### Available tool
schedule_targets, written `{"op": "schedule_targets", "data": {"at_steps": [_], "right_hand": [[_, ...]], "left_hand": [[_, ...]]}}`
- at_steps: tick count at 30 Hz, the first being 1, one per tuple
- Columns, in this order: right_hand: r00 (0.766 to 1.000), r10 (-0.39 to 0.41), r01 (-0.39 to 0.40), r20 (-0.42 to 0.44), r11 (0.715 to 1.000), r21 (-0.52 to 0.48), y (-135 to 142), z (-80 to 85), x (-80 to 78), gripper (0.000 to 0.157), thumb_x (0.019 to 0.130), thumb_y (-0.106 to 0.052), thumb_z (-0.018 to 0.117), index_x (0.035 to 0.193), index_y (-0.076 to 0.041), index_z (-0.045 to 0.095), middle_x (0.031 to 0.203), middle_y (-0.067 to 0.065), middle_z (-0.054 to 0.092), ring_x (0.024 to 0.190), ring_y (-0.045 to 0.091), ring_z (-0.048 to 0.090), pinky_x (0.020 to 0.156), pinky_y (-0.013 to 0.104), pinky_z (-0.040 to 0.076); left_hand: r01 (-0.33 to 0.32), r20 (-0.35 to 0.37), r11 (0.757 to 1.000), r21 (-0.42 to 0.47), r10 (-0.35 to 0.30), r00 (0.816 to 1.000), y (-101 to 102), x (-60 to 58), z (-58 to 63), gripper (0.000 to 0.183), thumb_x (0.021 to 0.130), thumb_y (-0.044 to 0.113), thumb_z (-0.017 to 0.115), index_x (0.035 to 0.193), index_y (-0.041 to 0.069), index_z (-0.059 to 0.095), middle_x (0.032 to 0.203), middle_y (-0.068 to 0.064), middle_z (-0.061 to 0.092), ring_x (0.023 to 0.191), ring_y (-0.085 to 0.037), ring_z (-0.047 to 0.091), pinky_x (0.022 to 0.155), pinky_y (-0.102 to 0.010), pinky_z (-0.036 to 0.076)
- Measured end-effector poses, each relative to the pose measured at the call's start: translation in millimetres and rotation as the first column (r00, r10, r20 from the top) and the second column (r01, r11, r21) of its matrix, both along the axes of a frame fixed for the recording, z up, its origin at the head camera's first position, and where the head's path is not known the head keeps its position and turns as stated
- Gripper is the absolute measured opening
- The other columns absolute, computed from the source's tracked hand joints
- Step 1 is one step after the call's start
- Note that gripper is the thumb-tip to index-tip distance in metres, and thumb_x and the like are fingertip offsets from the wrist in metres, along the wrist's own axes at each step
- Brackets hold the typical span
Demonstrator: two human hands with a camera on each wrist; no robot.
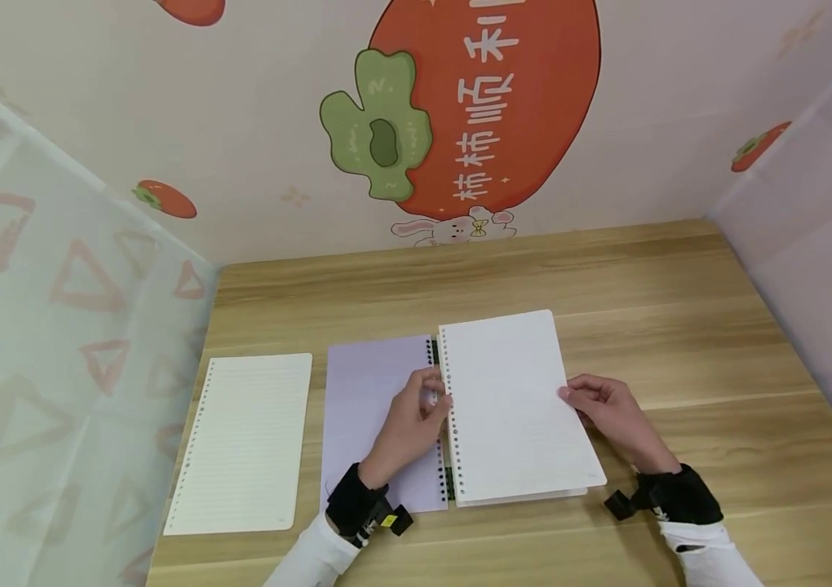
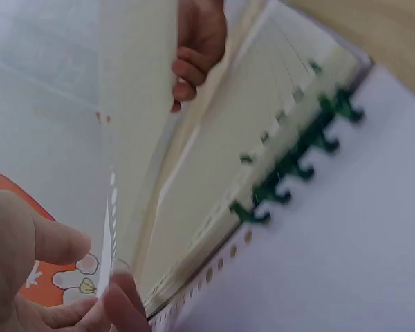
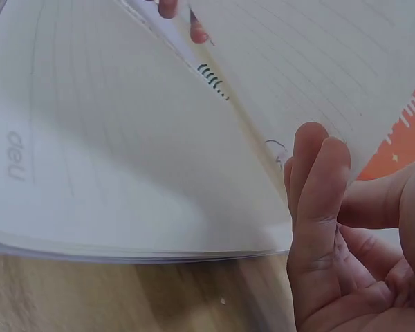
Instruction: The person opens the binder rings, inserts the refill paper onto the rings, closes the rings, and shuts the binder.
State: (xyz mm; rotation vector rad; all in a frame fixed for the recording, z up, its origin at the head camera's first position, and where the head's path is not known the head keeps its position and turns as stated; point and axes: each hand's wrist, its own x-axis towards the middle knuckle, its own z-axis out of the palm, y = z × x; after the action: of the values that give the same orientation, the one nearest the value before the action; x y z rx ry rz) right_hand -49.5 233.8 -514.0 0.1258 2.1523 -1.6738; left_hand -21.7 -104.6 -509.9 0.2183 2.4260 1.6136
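A punched white loose-leaf sheet [image 1: 507, 408] is held raised over the right half of an open ring notebook with a lilac cover [image 1: 365, 383]. My right hand [image 1: 617, 420] pinches its right edge between thumb and fingers; the right wrist view shows faint ruled lines on the sheet [image 3: 332, 62]. At the punched left edge, my left hand [image 1: 404, 424] has curled fingers around the sheet's margin. In the left wrist view the sheet [image 2: 138, 124] stands steeply above the notebook's pages [image 2: 242, 124]. Several green binder rings [image 2: 297, 162] stand apart from the sheet's holes, their hooks showing.
Another ruled, punched sheet [image 1: 243, 444] lies on the wooden table [image 1: 717, 367] left of the notebook. Behind the table rises a backdrop with a printed persimmon [image 1: 533, 106]; pale curtains [image 1: 56, 326] hang at both sides. Each wrist wears a black camera strap [image 1: 688, 493].
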Motion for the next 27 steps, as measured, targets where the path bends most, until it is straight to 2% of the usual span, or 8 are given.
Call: {"op": "schedule_targets", "data": {"at_steps": [3, 6, 10, 12, 16, 19, 27], "right_hand": [[1.0, 0.003, -0.003, 0.008, 1.0, -0.009, -2, -4.6, -0.1, 0.049, 0.097, -0.038, 0.068, 0.119, 0.006, 0.065, 0.084, 0.002, 0.074, 0.071, 0.012, 0.066, 0.065, 0.027, 0.056], [1.0, 0.004, -0.004, 0.014, 1.0, -0.015, -4, -7.7, -0.5, 0.05, 0.097, -0.039, 0.068, 0.119, 0.006, 0.065, 0.084, 0.002, 0.074, 0.07, 0.012, 0.065, 0.063, 0.026, 0.056], [1.0, 0.004, -0.003, 0.017, 1.0, -0.008, -5, -9.3, -1.1, 0.05, 0.098, -0.039, 0.068, 0.119, 0.007, 0.065, 0.084, 0.003, 0.074, 0.07, 0.012, 0.065, 0.063, 0.026, 0.055], [1.0, 0.004, -0.004, 0.02, 1.0, 0.0, -6, -9.2, -1.8, 0.051, 0.098, -0.039, 0.068, 0.119, 0.007, 0.064, 0.084, 0.003, 0.074, 0.07, 0.012, 0.064, 0.063, 0.026, 0.055], [1.0, -0.004, 0.003, 0.027, 1.0, 0.015, -5, -9.5, -3.0, 0.05, 0.097, -0.04, 0.068, 0.119, 0.005, 0.066, 0.082, 0.003, 0.073, 0.068, 0.012, 0.063, 0.061, 0.025, 0.053], [1.0, -0.003, 0.002, 0.025, 1.0, 0.022, -5, -9.1, -3.2, 0.051, 0.097, -0.04, 0.068, 0.119, 0.005, 0.066, 0.08, 0.002, 0.071, 0.067, 0.011, 0.061, 0.06, 0.025, 0.051], [0.999, -0.005, 0.004, 0.034, 1.0, 0.016, -4, -7.0, -0.2, 0.052, 0.097, -0.038, 0.069, 0.122, 0.008, 0.065, 0.078, 0.0, 0.067, 0.066, 0.009, 0.058, 0.059, 0.024, 0.049]], "left_hand": [[-0.036, -0.118, 0.993, -0.112, 0.023, 0.993, 0, -3.2, -0.6, 0.052, 0.106, 0.03, 0.055, 0.151, 0.005, 0.045, 0.134, -0.008, 0.056, 0.092, -0.018, 0.054, 0.08, -0.033, 0.047], [-0.063, -0.204, 0.97, -0.234, 0.014, 0.979, 1, -6.6, -0.7, 0.049, 0.106, 0.03, 0.056, 0.146, 0.004, 0.051, 0.138, -0.011, 0.054, 0.107, -0.023, 0.053, 0.091, -0.039, 0.046], [-0.049, -0.268, 0.92, -0.389, -0.062, 0.961, 1, -10.3, -1.9, 0.052, 0.106, 0.033, 0.054, 0.149, 0.004, 0.052, 0.152, -0.013, 0.049, 0.13, -0.034, 0.044, 0.108, -0.049, 0.039], [-0.03, -0.289, 0.893, -0.45, -0.114, 0.951, 1, -11.3, -3.3, 0.055, 0.107, 0.036, 0.052, 0.152, 0.005, 0.05, 0.159, -0.013, 0.044, 0.134, -0.038, 0.041, 0.11, -0.053, 0.035], [0.003, -0.293, 0.862, -0.506, -0.175, 0.94, 0, -11.7, -6.0, 0.058, 0.109, 0.039, 0.046, 0.157, 0.008, 0.045, 0.167, -0.012, 0.034, 0.137, -0.038, 0.036, 0.109, -0.055, 0.031], [0.011, -0.291, 0.853, -0.522, -0.19, 0.938, 0, -12.2, -6.7, 0.058, 0.109, 0.041, 0.044, 0.159, 0.01, 0.043, 0.168, -0.011, 0.032, 0.136, -0.037, 0.036, 0.107, -0.055, 0.031], [0.021, -0.263, 0.843, -0.538, -0.192, 0.946, 2, -12.3, -7.1, 0.059, 0.109, 0.04, 0.044, 0.159, 0.009, 0.043, 0.169, -0.011, 0.031, 0.132, -0.037, 0.037, 0.102, -0.054, 0.031]]}}
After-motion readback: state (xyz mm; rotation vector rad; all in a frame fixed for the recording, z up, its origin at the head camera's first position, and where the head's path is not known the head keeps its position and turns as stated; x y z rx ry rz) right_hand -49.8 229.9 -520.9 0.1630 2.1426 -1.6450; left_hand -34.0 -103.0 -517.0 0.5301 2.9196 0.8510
